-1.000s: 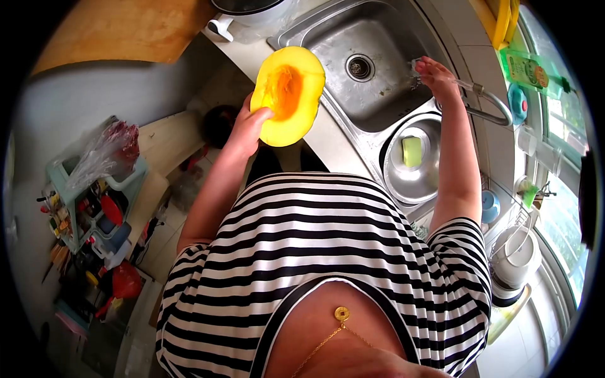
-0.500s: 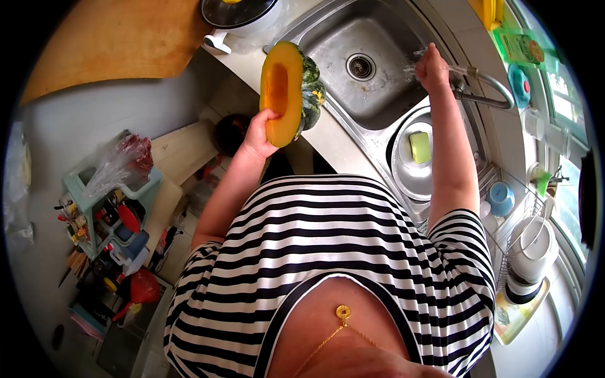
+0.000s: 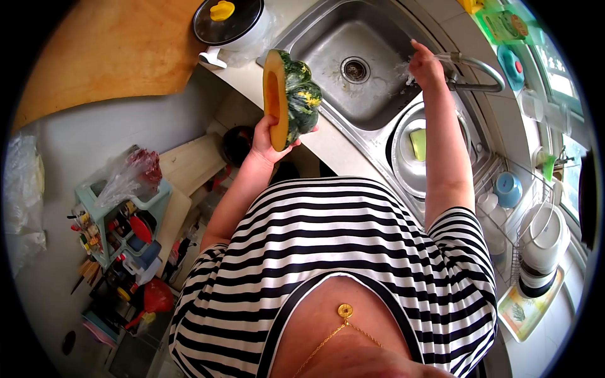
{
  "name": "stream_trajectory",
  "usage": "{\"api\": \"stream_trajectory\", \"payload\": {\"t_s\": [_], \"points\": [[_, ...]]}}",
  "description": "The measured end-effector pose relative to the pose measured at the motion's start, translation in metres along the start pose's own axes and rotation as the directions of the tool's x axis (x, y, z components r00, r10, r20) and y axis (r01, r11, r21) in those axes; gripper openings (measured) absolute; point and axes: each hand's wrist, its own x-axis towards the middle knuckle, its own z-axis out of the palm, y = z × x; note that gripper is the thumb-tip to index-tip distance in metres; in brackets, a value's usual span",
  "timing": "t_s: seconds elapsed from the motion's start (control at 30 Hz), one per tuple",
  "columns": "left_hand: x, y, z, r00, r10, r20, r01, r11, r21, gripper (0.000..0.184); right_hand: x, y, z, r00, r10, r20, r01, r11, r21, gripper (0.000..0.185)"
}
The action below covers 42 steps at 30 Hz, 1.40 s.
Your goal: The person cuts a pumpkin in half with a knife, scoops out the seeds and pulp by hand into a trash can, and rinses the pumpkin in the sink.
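My left hand (image 3: 266, 143) grips a halved pumpkin (image 3: 301, 97) near its lower end, the thumb on the cut face and the fingers behind. The pumpkin has ribbed dark green skin with yellow patches, orange flesh and a hollowed middle. It is held upright over the counter edge, beside the sink. My right hand (image 3: 426, 68) is over the sink's right side, in water running from the curved faucet (image 3: 485, 74). Its fingers look curled in, with one digit sticking out, and I see nothing held in it. Water splashes off it into the steel sink basin (image 3: 340, 38).
A metal bowl (image 3: 403, 173) with a green-yellow sponge (image 3: 418, 145) sits in the smaller basin. A lidded pot (image 3: 242, 34) stands left of the sink by a wooden board (image 3: 113, 50). At right are a dish rack with bowls (image 3: 545, 233) and a patterned tray (image 3: 532, 309).
The pumpkin half has turned, so more green skin and less cut face shows. My right hand has shifted slightly down and left in view, still at the water. The whole view has tilted a little.
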Motion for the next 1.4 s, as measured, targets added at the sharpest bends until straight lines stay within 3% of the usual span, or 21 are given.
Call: {"api": "stream_trajectory", "payload": {"t_s": [0.1,0.13,0.17,0.2,0.23,0.27,0.33,0.37,0.53,0.6,0.63,0.67,0.7,0.77,0.8,0.93,0.97,1.0,1.2,1.33,1.4], "points": [[0.002,-0.007,0.015,0.930,0.191,-0.314,-0.122,0.966,0.227,0.041,-0.005,-0.004,-0.001,0.999,-0.038,-0.003,0.036,0.983,-0.181,0.031],[0.003,-0.006,0.015,0.933,0.201,-0.299,-0.119,0.955,0.272,0.041,-0.007,-0.007,0.002,0.999,-0.040,-0.008,0.037,0.982,-0.183,0.031],[0.004,-0.008,0.022,0.905,0.247,-0.346,-0.122,0.930,0.347,0.042,-0.008,-0.010,0.007,0.995,-0.048,-0.090,0.003,0.898,-0.439,0.041],[0.006,-0.008,0.032,0.873,0.296,-0.387,-0.119,0.899,0.421,0.042,-0.008,-0.014,0.008,0.983,-0.075,-0.165,-0.053,0.750,-0.659,0.051],[0.008,-0.009,0.034,0.875,0.290,-0.386,-0.115,0.901,0.417,0.042,0.003,0.000,0.000,0.907,-0.420,0.027,0.235,0.453,-0.860,0.056],[0.010,-0.009,0.035,0.871,0.322,-0.372,-0.109,0.863,0.493,0.043,0.007,0.002,-0.005,0.907,-0.421,0.022,0.230,0.452,-0.862,0.056],[0.013,-0.010,0.037,0.868,0.349,-0.353,-0.101,0.820,0.563,0.044,-0.003,-0.008,-0.004,0.831,-0.354,0.429,0.397,-0.164,-0.903,0.050],[0.015,-0.011,0.037,0.860,0.373,-0.349,-0.106,0.799,0.592,0.046,-0.010,-0.008,-0.002,0.894,-0.324,0.309,0.317,-0.030,-0.948,0.045],[0.025,-0.019,0.049,0.789,0.535,-0.303,-0.120,0.618,0.777,0.053,-0.011,-0.016,-0.011,0.939,-0.205,0.277,0.301,0.096,-0.949,0.042],[0.032,-0.020,0.046,0.725,0.684,0.074,-0.211,0.119,0.970,0.058,-0.012,-0.018,-0.015,0.975,-0.091,0.200,0.218,0.532,-0.818,0.043],[0.033,-0.020,0.048,0.725,0.674,0.142,-0.231,0.044,0.972,0.061,-0.013,-0.018,-0.014,0.975,-0.092,0.201,0.218,0.531,-0.818,0.043],[0.035,-0.018,0.050,0.725,0.674,0.142,-0.231,0.044,0.972,0.061,-0.013,-0.017,-0.012,0.990,0.024,0.139,0.062,0.810,-0.583,0.042],[0.036,-0.016,0.053,0.701,0.667,0.253,-0.171,-0.188,0.967,0.063,-0.015,-0.017,-0.010,0.981,0.154,0.120,-0.118,0.958,-0.261,0.042],[0.040,-0.013,0.060,0.646,0.601,0.471,-0.102,-0.543,0.833,0.067,-0.015,-0.016,-0.011,0.960,0.175,0.218,-0.139,0.976,-0.170,0.042],[0.041,-0.013,0.064,0.647,0.600,0.470,-0.103,-0.543,0.834,0.067,-0.017,-0.016,-0.010,0.930,0.185,0.317,-0.168,0.982,-0.081,0.042],[0.047,-0.009,0.071,0.584,0.524,0.619,-0.063,-0.732,0.679,0.067,-0.014,-0.015,-0.003,0.945,0.160,0.287,-0.133,0.985,-0.111,0.034],[0.049,-0.008,0.072,0.566,0.493,0.660,-0.044,-0.782,0.622,0.066,-0.003,-0.014,-0.007,0.942,0.119,0.313,0.020,0.913,-0.407,0.033],[0.049,-0.007,0.074,0.567,0.490,0.662,-0.048,-0.783,0.621,0.066,0.000,-0.015,-0.007,0.933,0.088,0.348,0.174,0.736,-0.654,0.032],[0.050,-0.007,0.086,0.561,0.414,0.717,-0.058,-0.844,0.533,0.066,0.002,-0.005,-0.012,0.934,-0.303,0.190,0.305,0.397,-0.866,0.044],[0.054,-0.012,0.085,0.607,0.499,0.619,-0.074,-0.739,0.669,0.060,-0.014,-0.010,-0.002,0.892,-0.420,0.165,0.306,0.294,-0.905,0.047],[0.059,-0.015,0.075,0.698,0.677,0.232,-0.142,-0.187,0.972,0.054,-0.015,-0.007,-0.002,0.927,-0.364,0.090,0.271,0.486,-0.831,0.048]]}}
